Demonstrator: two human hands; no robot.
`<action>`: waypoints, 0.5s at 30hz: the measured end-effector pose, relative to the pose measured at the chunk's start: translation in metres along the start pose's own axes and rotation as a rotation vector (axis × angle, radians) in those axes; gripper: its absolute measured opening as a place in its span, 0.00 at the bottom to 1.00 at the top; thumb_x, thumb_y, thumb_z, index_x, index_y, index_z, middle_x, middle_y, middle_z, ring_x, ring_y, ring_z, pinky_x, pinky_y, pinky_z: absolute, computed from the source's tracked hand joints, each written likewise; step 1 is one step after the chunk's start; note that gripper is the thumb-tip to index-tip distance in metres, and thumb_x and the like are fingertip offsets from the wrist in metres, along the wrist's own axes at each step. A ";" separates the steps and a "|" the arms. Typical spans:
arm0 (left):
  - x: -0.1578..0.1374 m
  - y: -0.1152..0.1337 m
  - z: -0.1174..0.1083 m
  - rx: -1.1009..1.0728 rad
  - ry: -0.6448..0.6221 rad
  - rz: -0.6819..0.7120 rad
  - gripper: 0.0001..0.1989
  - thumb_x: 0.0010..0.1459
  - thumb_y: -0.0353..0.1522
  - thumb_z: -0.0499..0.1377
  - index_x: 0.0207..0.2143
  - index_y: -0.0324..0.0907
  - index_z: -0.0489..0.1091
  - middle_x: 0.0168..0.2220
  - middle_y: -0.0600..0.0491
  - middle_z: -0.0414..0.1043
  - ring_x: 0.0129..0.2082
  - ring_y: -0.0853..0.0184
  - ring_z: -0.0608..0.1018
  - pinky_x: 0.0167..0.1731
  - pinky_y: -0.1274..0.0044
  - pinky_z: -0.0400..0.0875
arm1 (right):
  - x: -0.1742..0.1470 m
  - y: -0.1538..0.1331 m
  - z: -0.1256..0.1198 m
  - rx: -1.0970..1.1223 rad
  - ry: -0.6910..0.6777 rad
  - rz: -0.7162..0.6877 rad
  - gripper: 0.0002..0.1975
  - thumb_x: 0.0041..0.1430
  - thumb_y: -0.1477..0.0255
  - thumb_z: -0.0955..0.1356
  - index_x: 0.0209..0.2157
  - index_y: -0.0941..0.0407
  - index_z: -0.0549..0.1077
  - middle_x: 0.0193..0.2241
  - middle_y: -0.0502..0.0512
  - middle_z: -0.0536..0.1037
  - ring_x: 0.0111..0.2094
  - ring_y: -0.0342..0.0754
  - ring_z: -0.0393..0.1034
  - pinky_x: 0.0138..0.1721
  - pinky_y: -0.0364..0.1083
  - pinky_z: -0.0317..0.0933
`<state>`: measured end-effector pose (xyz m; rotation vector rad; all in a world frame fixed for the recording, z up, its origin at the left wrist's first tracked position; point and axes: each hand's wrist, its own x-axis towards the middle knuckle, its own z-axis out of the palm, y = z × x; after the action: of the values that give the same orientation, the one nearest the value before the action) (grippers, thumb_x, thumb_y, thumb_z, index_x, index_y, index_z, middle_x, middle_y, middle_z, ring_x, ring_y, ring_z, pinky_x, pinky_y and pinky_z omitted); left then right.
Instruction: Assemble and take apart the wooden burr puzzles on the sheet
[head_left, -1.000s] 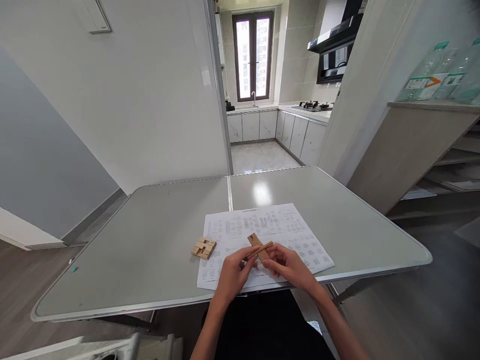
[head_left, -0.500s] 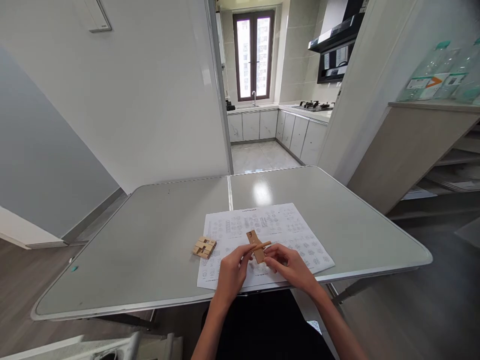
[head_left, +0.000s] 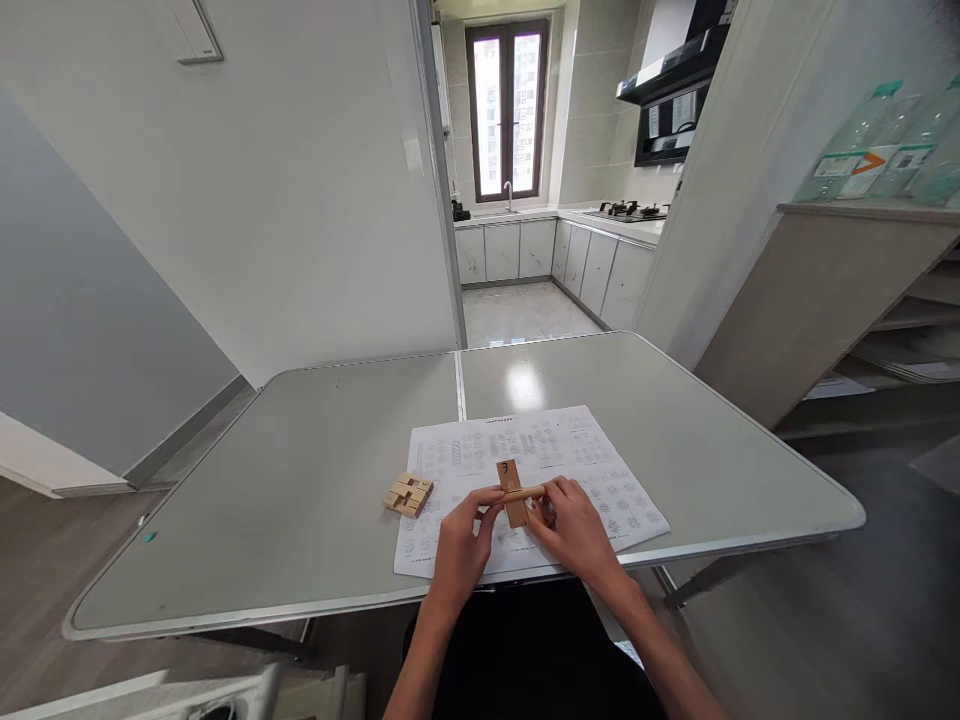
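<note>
Above the printed sheet [head_left: 510,440], both hands meet on a pair of flat wooden puzzle pieces. The upright puzzle piece [head_left: 508,472] carries a black curved mark at its top. Across it lies a second puzzle piece [head_left: 532,492], seen nearly edge-on. My left hand [head_left: 461,540] pinches the left side of the crossing between thumb and fingers. My right hand [head_left: 576,530] is closed on the right end of the crosswise piece, its thumb near the upright one's lower part. Whether the two interlock, I cannot tell. Left of the sheet sits a small block of fitted wooden pieces [head_left: 409,494].
The sheet lies on a grey-topped table [head_left: 315,480] with a pale metal rim. A small green bit [head_left: 149,537] is near the left edge. To the right, a shelf unit [head_left: 847,290] bears large plastic bottles [head_left: 862,150]. A kitchen lies beyond the doorway.
My right hand has moved up and closed on the right end of the crosswise piece. The upright piece has turned to stand straighter, its mark now clearer. My left hand is nearly unchanged.
</note>
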<state>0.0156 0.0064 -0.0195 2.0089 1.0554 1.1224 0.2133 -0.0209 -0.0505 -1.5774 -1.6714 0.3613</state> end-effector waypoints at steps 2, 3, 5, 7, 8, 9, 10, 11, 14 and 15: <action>0.000 0.001 0.000 -0.018 -0.003 0.000 0.10 0.72 0.37 0.54 0.49 0.47 0.73 0.51 0.48 0.81 0.54 0.56 0.81 0.48 0.65 0.79 | 0.000 0.002 0.000 0.008 -0.012 0.003 0.09 0.67 0.62 0.67 0.35 0.51 0.70 0.35 0.57 0.74 0.38 0.57 0.67 0.41 0.54 0.63; 0.001 0.002 -0.001 -0.031 -0.001 -0.003 0.09 0.72 0.37 0.55 0.48 0.47 0.73 0.51 0.48 0.81 0.54 0.56 0.81 0.48 0.65 0.79 | 0.000 0.002 0.000 0.019 -0.018 0.005 0.09 0.67 0.61 0.67 0.35 0.51 0.69 0.35 0.56 0.74 0.38 0.57 0.68 0.41 0.54 0.63; 0.001 0.003 -0.001 -0.060 0.010 -0.019 0.09 0.71 0.37 0.56 0.48 0.46 0.73 0.51 0.48 0.81 0.53 0.56 0.81 0.48 0.66 0.78 | 0.000 0.004 -0.002 0.047 -0.027 0.016 0.09 0.68 0.61 0.66 0.36 0.51 0.69 0.34 0.56 0.75 0.37 0.57 0.69 0.40 0.54 0.63; 0.002 0.002 -0.002 -0.090 0.031 -0.057 0.09 0.71 0.38 0.57 0.48 0.46 0.73 0.50 0.48 0.81 0.50 0.57 0.82 0.48 0.67 0.78 | 0.000 0.005 -0.004 0.085 -0.037 0.036 0.10 0.69 0.60 0.65 0.36 0.51 0.68 0.35 0.56 0.76 0.37 0.56 0.70 0.39 0.53 0.64; 0.003 0.002 -0.002 -0.102 0.041 -0.082 0.09 0.70 0.38 0.57 0.48 0.46 0.73 0.50 0.48 0.80 0.48 0.57 0.83 0.46 0.67 0.79 | -0.001 0.005 -0.005 0.105 -0.044 0.045 0.10 0.70 0.60 0.65 0.37 0.51 0.68 0.35 0.56 0.77 0.37 0.56 0.71 0.38 0.53 0.64; 0.004 0.001 -0.003 -0.112 0.051 -0.108 0.10 0.70 0.39 0.57 0.48 0.46 0.73 0.50 0.47 0.80 0.46 0.58 0.83 0.45 0.68 0.79 | -0.001 0.005 -0.006 0.126 -0.052 0.051 0.10 0.70 0.60 0.65 0.37 0.51 0.69 0.36 0.56 0.77 0.37 0.55 0.72 0.38 0.52 0.65; 0.004 0.000 -0.003 -0.120 0.058 -0.132 0.10 0.70 0.39 0.57 0.48 0.45 0.73 0.50 0.47 0.80 0.45 0.58 0.84 0.44 0.68 0.79 | -0.001 0.004 -0.007 0.147 -0.061 0.054 0.10 0.70 0.59 0.65 0.37 0.51 0.69 0.36 0.55 0.78 0.37 0.55 0.73 0.38 0.52 0.65; 0.005 0.000 -0.003 -0.126 0.061 -0.152 0.11 0.70 0.40 0.57 0.47 0.45 0.73 0.49 0.46 0.81 0.44 0.59 0.84 0.42 0.69 0.79 | -0.001 0.003 -0.008 0.163 -0.068 0.056 0.11 0.70 0.59 0.65 0.38 0.50 0.69 0.35 0.55 0.78 0.36 0.55 0.73 0.38 0.51 0.66; 0.006 0.000 -0.004 -0.152 0.049 -0.193 0.12 0.70 0.42 0.58 0.47 0.44 0.73 0.47 0.46 0.81 0.42 0.59 0.84 0.39 0.70 0.78 | -0.002 0.001 -0.011 0.241 -0.053 0.089 0.14 0.70 0.55 0.65 0.39 0.50 0.68 0.32 0.53 0.78 0.31 0.52 0.73 0.34 0.49 0.65; 0.006 0.001 -0.005 -0.166 0.037 -0.207 0.13 0.70 0.42 0.58 0.47 0.44 0.73 0.46 0.46 0.81 0.42 0.59 0.83 0.38 0.71 0.78 | -0.002 0.001 -0.011 0.283 -0.035 0.115 0.15 0.70 0.53 0.65 0.39 0.50 0.68 0.31 0.52 0.78 0.29 0.51 0.72 0.33 0.48 0.64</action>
<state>0.0141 0.0118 -0.0137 1.7139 1.1214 1.1024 0.2218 -0.0261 -0.0446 -1.4635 -1.4845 0.6577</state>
